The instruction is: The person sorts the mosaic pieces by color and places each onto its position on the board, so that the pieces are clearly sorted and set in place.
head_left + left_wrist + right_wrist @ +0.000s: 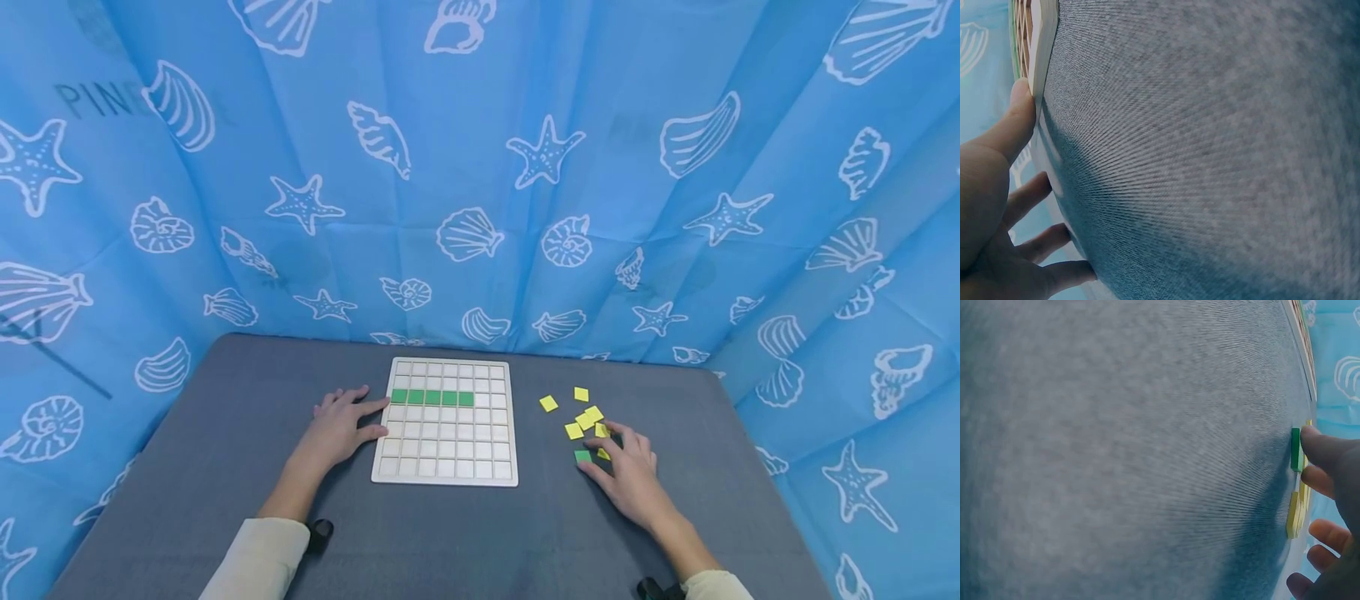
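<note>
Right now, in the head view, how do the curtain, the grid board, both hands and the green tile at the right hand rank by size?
Largest to smallest:
1. Curtain
2. Grid board
3. Left hand and right hand: too alike to rank
4. Green tile, far smaller than either hand

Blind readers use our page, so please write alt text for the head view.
A person's right hand is poised at a loose green tile beside yellow tiles; the left hand touches the left edge of a white grid board with five green tiles in one row. The grey table stands before a blue shell-print curtain.
</note>
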{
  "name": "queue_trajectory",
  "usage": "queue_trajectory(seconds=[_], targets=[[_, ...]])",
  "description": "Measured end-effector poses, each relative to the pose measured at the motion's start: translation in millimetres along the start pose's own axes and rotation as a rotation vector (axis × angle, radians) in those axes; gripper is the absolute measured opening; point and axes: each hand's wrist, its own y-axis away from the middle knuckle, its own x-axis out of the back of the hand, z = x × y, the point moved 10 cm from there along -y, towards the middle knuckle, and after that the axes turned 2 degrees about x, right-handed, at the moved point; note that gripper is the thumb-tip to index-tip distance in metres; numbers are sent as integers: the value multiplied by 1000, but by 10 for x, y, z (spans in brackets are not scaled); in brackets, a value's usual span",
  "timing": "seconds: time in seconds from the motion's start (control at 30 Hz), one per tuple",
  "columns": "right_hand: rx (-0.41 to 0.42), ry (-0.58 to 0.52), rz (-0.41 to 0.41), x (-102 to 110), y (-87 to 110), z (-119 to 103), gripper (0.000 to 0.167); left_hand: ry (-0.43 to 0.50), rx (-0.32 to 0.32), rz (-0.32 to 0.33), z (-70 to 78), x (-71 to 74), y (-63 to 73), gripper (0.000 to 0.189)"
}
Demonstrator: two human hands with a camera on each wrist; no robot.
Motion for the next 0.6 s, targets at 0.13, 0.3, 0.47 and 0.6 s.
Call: queue_trajectory(seconds=[0.13, 0.3, 0.47, 0.6], targets=[[20, 19, 11, -11, 10, -3, 29, -3, -1, 1, 3, 1, 8, 59], [33, 13, 27, -19, 13, -8, 24, -5, -2, 4, 5, 15, 22, 58], [42, 3, 46, 16, 9, -27, 21, -2, -11, 3, 21, 21, 18, 59], [50, -13, 53, 47, -7, -45, 22, -3, -16, 5, 22, 24, 18, 59]])
